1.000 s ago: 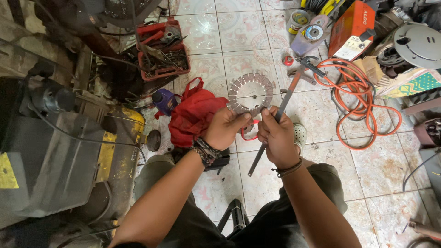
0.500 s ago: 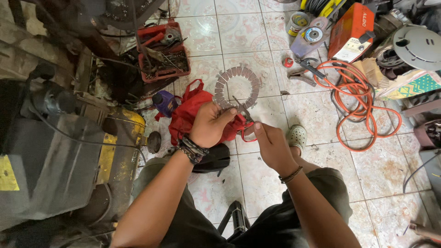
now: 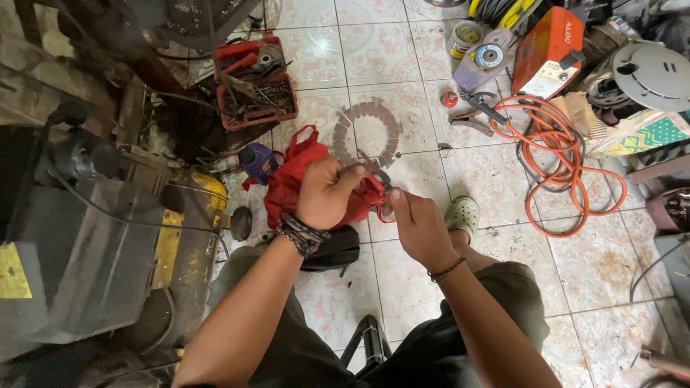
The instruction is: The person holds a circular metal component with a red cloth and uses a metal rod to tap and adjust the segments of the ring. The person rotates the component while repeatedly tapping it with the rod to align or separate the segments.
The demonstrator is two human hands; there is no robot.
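Here I am sitting over the tiled floor, holding a flat toothed metal ring up in front of me. My left hand is closed around the lower edge of the ring, fingers curled and thumb pressing on top, so the ring is standing out beyond my knuckles. My right hand is just beside it, fingers pinched shut on a small dark tool whose tip is touching the ring's lower rim; I cannot tell exactly what kind of tool it is. A red cloth bag is lying under my left hand, with a purple bottle just beside it. Farther off, a red tray of tools is sitting on the floor to the upper left, and an orange hose is coiling on the tiles to the right, near an orange box-shaped machine. My foot in a pale green clog is resting near my right hand.
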